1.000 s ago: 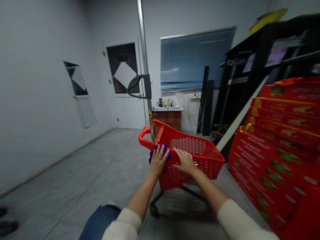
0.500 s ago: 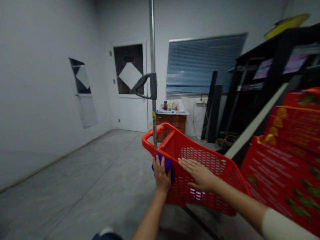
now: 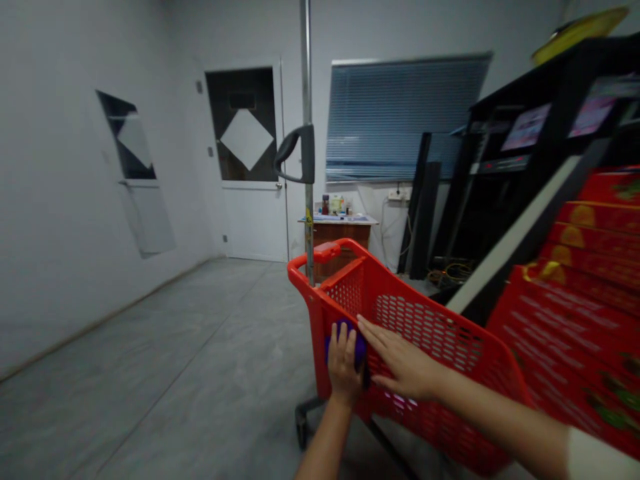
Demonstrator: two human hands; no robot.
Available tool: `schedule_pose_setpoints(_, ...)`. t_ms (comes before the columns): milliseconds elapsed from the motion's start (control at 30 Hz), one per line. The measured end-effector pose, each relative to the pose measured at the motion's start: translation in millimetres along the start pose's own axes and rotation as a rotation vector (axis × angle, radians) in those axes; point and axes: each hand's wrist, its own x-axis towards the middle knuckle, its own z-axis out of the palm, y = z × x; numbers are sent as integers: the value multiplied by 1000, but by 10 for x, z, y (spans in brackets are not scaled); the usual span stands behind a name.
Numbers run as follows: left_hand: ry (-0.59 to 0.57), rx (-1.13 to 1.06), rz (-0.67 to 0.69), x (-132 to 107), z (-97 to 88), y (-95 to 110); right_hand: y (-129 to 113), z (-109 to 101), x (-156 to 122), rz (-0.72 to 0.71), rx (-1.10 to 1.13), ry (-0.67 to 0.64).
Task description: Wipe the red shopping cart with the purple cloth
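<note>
Your left hand point(image 3: 344, 373) is curled in a narrow grip around a purple cloth point(image 3: 353, 343), pressing it against the outer wall of a red plastic shopping cart point(image 3: 440, 347) at lower centre; the cloth shows just past your fingers. Your right hand point(image 3: 405, 365) lies open and flat on the same perforated wall, fingers spread, just beside the cloth; it holds nothing.

The cart stands on a grey floor point(image 3: 175, 347), with a caster point(image 3: 301, 427) showing at the bottom of the frame; a metal pole point(image 3: 307, 80) rises from its far left corner to the top edge, carrying a black handle point(image 3: 299, 155). Stacked red printed cartons point(image 3: 580, 300) fill the right edge, near the cart; a black shelving unit point(image 3: 530, 133) stands behind them at upper right, with a yellow object point(image 3: 575, 27) on top. At upper centre, venetian blinds point(image 3: 405, 120) hang above a wooden cabinet point(image 3: 340, 240) topped with bottles point(image 3: 333, 205); a white door point(image 3: 245, 160) with a dark window stands left of the pole.
</note>
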Motion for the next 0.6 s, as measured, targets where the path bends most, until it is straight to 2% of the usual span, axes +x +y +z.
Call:
schedule_pose_setpoints(67,56,8,-6,33,-2,-139,5,33,-71,31,-9,4)
schedule_pose_setpoints(167,128,25,-120,179,8,-285,18,125,-210,110,-48,25)
schedule_pose_setpoints(267,81,-9,-154,154,60,-185,17,184,-253,169,-68,42)
schedule_pose_setpoints(400,4,-55,-82,-164,129,76,30,133,-169,146,-50,41)
schedule_pose_setpoints(500,-42,-90,0,-238,141,23,82,71,-179,149,-42,32)
schedule_pose_setpoints(567,-27,-95,-111,-151,148,-105,134,57,-255,186,-50,33)
schedule_pose_setpoints(600,-3,-88,-216,-92,160,-159,162,59,-304,211,-55,38)
